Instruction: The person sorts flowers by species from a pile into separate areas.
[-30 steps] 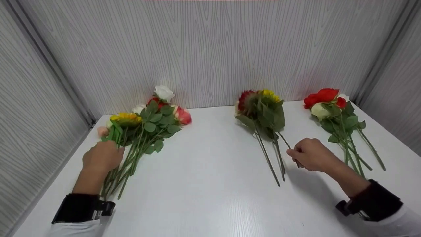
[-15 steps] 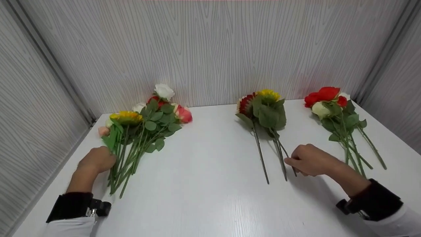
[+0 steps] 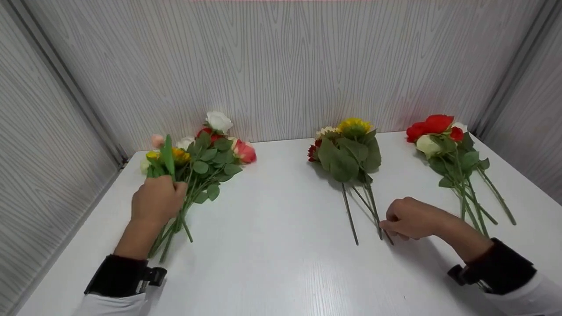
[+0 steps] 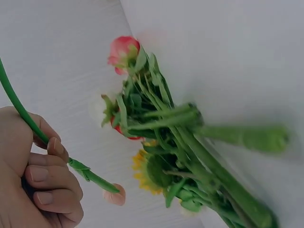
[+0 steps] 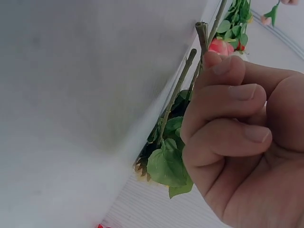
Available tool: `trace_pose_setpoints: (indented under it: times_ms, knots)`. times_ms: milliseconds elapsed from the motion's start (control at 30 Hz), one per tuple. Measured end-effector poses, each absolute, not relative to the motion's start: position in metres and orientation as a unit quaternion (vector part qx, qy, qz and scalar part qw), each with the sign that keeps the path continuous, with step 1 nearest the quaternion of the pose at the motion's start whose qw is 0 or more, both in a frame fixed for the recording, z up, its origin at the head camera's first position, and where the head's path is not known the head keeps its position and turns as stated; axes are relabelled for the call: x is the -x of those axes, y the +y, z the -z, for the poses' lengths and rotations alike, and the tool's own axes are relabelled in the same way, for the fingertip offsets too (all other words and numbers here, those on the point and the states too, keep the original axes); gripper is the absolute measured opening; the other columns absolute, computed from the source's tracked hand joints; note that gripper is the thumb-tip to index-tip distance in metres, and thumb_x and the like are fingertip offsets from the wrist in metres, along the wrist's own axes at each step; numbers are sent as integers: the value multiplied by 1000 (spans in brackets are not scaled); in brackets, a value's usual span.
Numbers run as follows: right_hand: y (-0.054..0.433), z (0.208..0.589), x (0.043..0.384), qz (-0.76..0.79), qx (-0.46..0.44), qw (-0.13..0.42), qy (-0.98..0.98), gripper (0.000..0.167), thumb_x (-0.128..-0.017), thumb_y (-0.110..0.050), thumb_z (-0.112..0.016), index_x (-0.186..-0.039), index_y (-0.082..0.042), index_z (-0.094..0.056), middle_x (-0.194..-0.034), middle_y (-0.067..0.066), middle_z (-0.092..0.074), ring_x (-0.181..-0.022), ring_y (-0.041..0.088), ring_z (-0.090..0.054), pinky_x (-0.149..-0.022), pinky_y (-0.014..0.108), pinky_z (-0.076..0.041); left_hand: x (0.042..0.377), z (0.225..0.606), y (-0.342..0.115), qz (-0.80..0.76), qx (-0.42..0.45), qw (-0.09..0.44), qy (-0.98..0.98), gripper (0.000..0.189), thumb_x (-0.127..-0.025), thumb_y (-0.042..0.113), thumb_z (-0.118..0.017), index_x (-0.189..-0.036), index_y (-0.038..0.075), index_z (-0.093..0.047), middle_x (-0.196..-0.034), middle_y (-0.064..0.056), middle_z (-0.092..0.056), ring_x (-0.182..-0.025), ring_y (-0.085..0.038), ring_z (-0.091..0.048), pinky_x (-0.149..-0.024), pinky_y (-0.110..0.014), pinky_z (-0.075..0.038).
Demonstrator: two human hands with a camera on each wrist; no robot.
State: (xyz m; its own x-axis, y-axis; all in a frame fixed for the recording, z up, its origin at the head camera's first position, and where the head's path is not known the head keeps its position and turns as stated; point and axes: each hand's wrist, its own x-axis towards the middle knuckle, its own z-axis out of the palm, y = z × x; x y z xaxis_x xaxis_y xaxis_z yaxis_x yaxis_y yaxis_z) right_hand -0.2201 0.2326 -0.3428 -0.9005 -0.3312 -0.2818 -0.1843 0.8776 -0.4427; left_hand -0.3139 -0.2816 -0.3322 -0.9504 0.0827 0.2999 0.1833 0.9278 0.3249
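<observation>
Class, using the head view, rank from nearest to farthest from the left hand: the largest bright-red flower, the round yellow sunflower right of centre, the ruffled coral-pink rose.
1. Coral-pink rose, right of the left hand.
2. Yellow sunflower, right of centre.
3. Largest bright-red flower, far right.

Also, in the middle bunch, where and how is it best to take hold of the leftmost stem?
Probably best pinched across its bare lower part, from above and the left: the leftmost stem is thin, straight and points toward the person, its lower end apart from the other stems. Leaves cover the upper part, and the right hand occupies the opposite side.
</observation>
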Motion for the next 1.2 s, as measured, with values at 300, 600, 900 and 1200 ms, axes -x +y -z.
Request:
trace_pose_setpoints:
  times_ms: [300,600,900,1200]
  knots:
    - [226,337,214,163,163,127,965,17,-97,-34,-63,-104,-18,-60,-74,-1,-55,-65,12,-49,-59,30,-40,290,336,-204,101,205,186,-955,36,-93,18,-52,-59,13,-42,-53,2,-29,-48,-15,-29,-41,-30,-25]
    - [200,331,207,112,172,213,955,65,-97,-55,-56,-153,-34,-32,-106,9,-52,-86,18,-54,-74,44,-46,295,337,-144,53,242,48,-968,37,-96,22,-50,-61,11,-53,-59,-6,-50,-52,-19,-46,-46,-35,-37]
    - [186,336,210,92,179,233,951,72,-97,-57,-54,-152,-12,-40,-152,28,-37,-140,43,-39,-109,61,-35,302,344,-121,29,218,-145,-965,28,-100,24,-60,-86,1,-66,-72,-9,-55,-65,-22,-50,-57,-33,-40]
    - [195,335,211,73,224,188,953,22,-98,-35,-63,-98,-14,-57,-97,1,-51,-88,16,-50,-77,37,-44,285,340,-123,12,231,-255,-939,27,-87,10,-64,-62,7,-54,-51,-1,-46,-46,-16,-42,-47,-29,-33]
